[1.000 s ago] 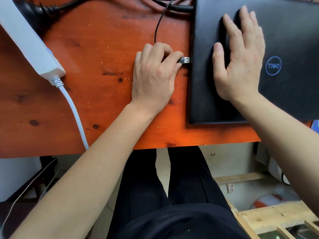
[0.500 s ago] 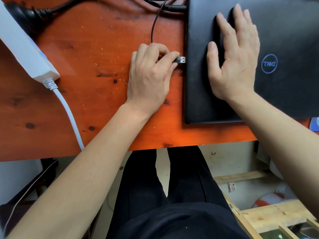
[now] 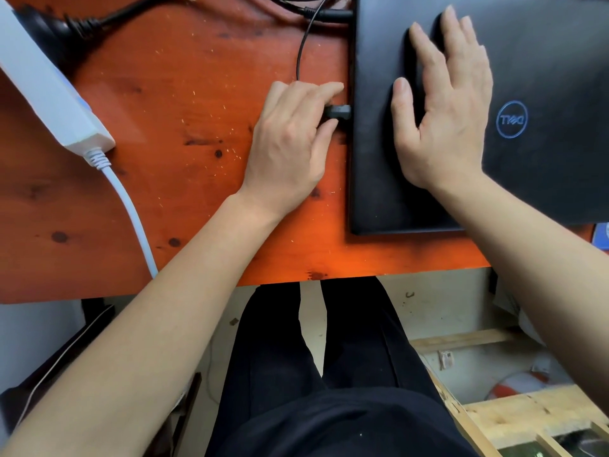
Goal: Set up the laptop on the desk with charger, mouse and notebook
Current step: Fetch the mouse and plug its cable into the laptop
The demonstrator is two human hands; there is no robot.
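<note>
A closed black laptop (image 3: 543, 77) lies on the orange wooden desk (image 3: 164, 127). My right hand (image 3: 445, 110) rests flat on its lid with straight fingers. My left hand (image 3: 290, 143) pinches a black USB plug (image 3: 339, 112) against the laptop's left edge; the metal tip is hidden in the port. The plug's thin black cable (image 3: 301, 51) runs away toward the back of the desk. A thicker black charger plug (image 3: 333, 15) sits in the same edge farther back. Mouse and notebook are out of view.
A white power strip (image 3: 49, 90) with a white cord (image 3: 131, 212) lies at the left, a black mains plug (image 3: 59, 28) beside it. The desk's front edge is close to my body. Wooden slats (image 3: 494, 410) lie on the floor at the right.
My left hand pushed the USB plug rightward into the laptop's side; its metal tip, visible before, is now hidden. My right hand stayed flat on the lid.
</note>
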